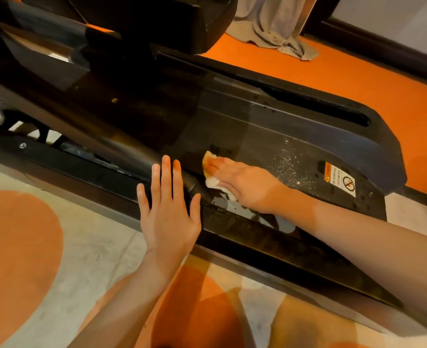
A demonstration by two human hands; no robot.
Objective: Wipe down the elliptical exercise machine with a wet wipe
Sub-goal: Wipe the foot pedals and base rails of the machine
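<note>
Head view, looking down at the rear base of the elliptical machine (270, 126); I take its warning sticker (340, 179) as my landmark.

Right hand (242, 182): just left of the sticker, palm down on the machine's glossy black deck. Fingers straight and together, pressing a wet wipe (213, 180) flat against the deck. The wipe is white with a yellowish cast at its far corner; it shows beyond the fingertips and under the thumb side of the palm. Fingers are not curled round it.

Left hand (168, 212): further left of the sticker, past the right hand. Open, fingers spread and straight, holding nothing. Its fingertips lie over the dark round rail (122, 144) that runs diagonally along the near side of the deck. I cannot tell whether the palm touches the machine's lower frame or hovers over it.

Between the sticker and the right hand, the deck carries a patch of pale specks (286, 162). Dark spots dot the deck around the sticker.

Beyond the sticker, on the far side of the machine, an orange floor (333, 79); a grey cloth (280, 23) lies crumpled there against a dark baseboard (383, 49).

On the near side of the sticker, the floor is pale with large orange patches (16, 249). My own forearms fill the lower frame.
</note>
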